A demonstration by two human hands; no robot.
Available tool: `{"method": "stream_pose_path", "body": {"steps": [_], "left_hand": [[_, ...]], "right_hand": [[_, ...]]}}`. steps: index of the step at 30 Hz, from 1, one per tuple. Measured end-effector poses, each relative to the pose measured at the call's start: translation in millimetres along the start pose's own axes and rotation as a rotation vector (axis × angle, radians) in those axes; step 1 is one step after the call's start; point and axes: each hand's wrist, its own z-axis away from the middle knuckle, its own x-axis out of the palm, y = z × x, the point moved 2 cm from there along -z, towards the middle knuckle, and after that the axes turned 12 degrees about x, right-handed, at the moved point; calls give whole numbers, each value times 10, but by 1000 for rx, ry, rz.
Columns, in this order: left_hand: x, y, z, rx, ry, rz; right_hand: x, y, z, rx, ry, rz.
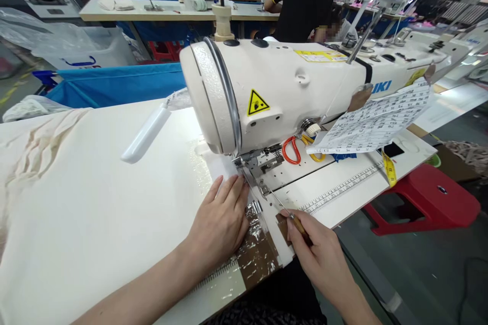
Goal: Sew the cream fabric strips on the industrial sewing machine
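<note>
My left hand (pixel 224 216) lies flat with outstretched fingers on a piece of white fabric (pixel 220 163) beside the needle area of a white sewing machine (pixel 274 91). In my right hand (pixel 320 251) is an awl (pixel 299 228) with a wooden handle and a thin metal shaft. Its tip points up and left toward the metal guide (pixel 263 190) near the presser foot. A narrow white strip (pixel 280 244) runs from the table's front edge toward the guide, between my hands. The exact stitching point is partly hidden by the machine head.
Red-handled scissors (pixel 292 151) lie behind the needle area. A handwritten paper sheet (pixel 373 122) hangs from the machine. Cream fabric (pixel 34 147) lies at the left, a yellow tape measure (pixel 389 168) at the right. A red stool (pixel 427 198) stands beside the table; a person (pixel 305 5) sits beyond.
</note>
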Motion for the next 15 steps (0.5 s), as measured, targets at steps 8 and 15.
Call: {"method": "stream_pose_path", "body": {"steps": [8,15], "left_hand": [[7,5,2,3,7,22],[20,-25,0,-2,8,29]], "right_hand": [[0,11,-3,-2,16,-32],[37,14,32,25,25,-75]]}}
